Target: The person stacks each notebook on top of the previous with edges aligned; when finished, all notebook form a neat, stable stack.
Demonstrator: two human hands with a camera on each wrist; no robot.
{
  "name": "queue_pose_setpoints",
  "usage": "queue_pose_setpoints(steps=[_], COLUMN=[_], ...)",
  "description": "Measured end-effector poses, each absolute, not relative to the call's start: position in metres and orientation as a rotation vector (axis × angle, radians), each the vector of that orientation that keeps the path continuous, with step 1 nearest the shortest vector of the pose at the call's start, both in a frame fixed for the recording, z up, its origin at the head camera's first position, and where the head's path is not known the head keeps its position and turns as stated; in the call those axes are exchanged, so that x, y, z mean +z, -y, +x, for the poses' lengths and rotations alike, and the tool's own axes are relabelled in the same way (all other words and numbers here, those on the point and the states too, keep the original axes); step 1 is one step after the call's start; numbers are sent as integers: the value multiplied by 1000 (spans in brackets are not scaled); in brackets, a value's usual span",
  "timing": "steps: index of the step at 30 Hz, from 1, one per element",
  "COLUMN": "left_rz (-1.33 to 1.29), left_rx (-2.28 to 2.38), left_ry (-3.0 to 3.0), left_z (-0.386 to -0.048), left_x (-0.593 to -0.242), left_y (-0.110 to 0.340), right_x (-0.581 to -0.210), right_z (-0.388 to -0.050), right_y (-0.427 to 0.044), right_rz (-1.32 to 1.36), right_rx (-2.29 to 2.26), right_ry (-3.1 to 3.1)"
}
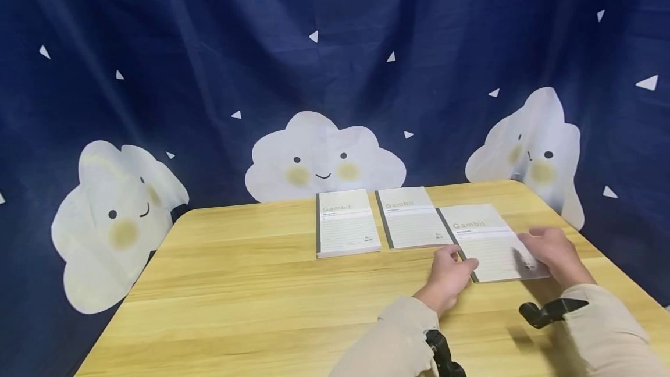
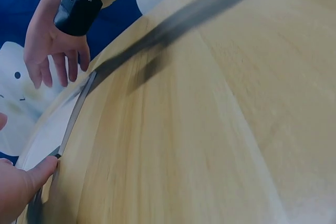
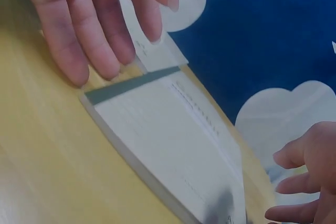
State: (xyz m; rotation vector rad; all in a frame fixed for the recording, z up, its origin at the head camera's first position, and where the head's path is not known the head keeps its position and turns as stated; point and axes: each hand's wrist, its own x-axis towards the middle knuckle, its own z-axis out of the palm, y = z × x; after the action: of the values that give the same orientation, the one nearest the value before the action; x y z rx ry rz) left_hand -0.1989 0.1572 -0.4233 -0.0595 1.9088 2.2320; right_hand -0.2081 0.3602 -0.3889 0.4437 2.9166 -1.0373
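A white "Gambit" notebook [image 1: 494, 249] with a dark spine strip lies flat at the table's right side. Along its spine edge, near the front corner, is my left hand [image 1: 449, 278]; in the left wrist view its thumb [image 2: 42, 174] touches the notebook's edge. The left fingers look straight in the right wrist view. My right hand [image 1: 556, 256] is by the notebook's right edge and casts a shadow on the cover. Its fingers [image 2: 60, 69] are extended with nothing between them. Whether it touches the notebook I cannot tell.
Two similar notebooks lie to the left: a middle one [image 1: 416, 220] close beside the spine, and a thicker one or pile [image 1: 348, 226] farther left. The wooden table [image 1: 235, 301] ends at a dark blue curtain [image 1: 209, 45] with clouds. Black wrist devices [image 1: 552, 312] sit on both sleeves.
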Motion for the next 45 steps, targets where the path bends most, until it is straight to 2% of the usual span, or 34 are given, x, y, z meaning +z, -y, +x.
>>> queue_pose_setpoints(steps=[26, 45], left_rz=[-121, -193], left_rx=[2306, 2398], left_ry=[-1822, -1702], left_z=[-195, -201], left_x=[-424, -431], left_y=[-168, -165], right_x=[-395, -401], right_z=[-203, -201], right_y=[-370, -368], right_rz=[452, 534], right_rx=[-897, -1134], right_ry=[-2913, -2894])
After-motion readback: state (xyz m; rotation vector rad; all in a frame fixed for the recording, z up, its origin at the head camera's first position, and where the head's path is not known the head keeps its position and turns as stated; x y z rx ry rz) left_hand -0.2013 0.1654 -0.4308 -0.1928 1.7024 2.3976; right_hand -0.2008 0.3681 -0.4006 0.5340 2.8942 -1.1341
